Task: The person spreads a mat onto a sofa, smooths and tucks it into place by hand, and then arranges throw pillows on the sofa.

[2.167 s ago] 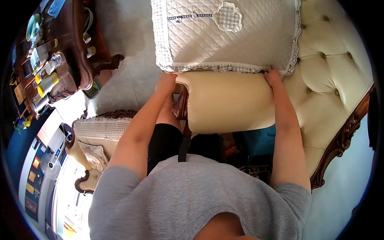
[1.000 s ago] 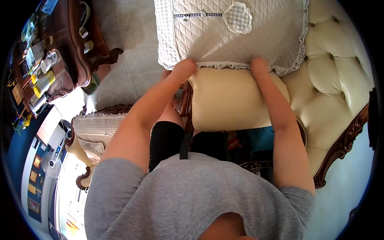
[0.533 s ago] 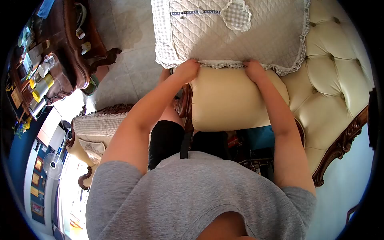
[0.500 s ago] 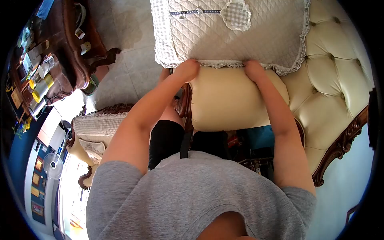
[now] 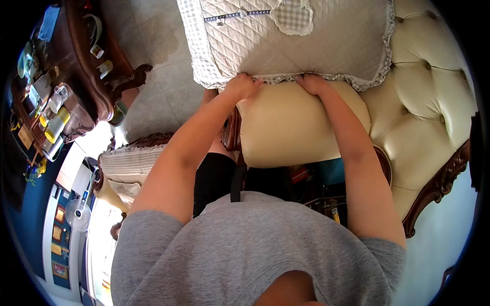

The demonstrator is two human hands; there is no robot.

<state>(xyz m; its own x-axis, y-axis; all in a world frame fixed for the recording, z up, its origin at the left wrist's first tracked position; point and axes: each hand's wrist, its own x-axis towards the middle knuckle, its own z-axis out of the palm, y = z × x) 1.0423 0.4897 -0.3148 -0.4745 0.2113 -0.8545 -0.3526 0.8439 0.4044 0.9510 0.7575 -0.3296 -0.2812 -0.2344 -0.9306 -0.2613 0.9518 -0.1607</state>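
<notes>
A cream quilted sofa cover (image 5: 337,46) with a ruffled edge, gingham trim and a checked appliqué patch lies over the seat of a tufted cream leather sofa. My left hand (image 5: 245,86) is closed at the near ruffle, towards its left part; its fingertips are slightly blurred. Farther right along the same ruffle, my right hand (image 5: 312,83) has its fingers curled over the edge, partly hidden by the fabric. Directly below both hands is the rounded leather sofa arm (image 5: 301,127), bare on top.
The sofa's buttoned backrest (image 5: 423,86) with carved wood trim rises on the right. To the left stand a carved wooden table (image 5: 76,56) loaded with cups and other items, and a covered armchair (image 5: 127,163). A fan (image 5: 78,214) is farther off. Tiled floor (image 5: 163,76) lies between.
The cover's near edge and both hands appear slightly farther left and up in view. My left hand's fingers have shifted on the ruffle, while my right hand has slid a little left.
</notes>
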